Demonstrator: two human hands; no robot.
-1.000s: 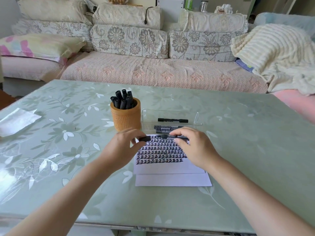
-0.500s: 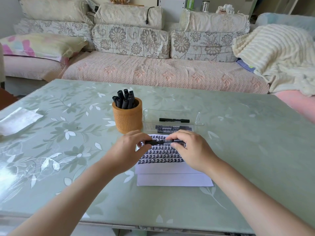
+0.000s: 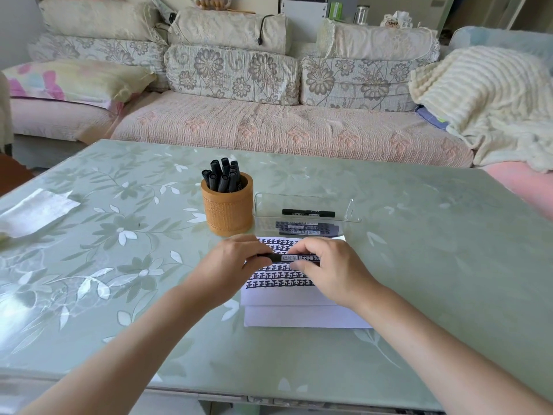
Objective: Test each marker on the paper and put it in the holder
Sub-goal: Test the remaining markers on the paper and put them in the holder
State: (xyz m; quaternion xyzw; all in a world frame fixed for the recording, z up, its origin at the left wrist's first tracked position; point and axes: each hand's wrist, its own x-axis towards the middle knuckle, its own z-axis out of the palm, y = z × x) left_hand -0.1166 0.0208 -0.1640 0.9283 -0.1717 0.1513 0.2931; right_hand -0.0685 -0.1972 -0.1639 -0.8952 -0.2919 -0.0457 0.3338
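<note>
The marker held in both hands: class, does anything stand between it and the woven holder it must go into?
Nothing visible does. The marker is held level over the paper by the left hand and right hand; the holder stands just beyond, with bare table between. It already holds several markers.

A single head-worn wide-angle view looks forward and down from the near edge of the table (image 3: 419, 280), close above the paper (image 3: 299, 319). It faces the sofa (image 3: 269, 130) along the far side. No second view shares the scene.
</note>
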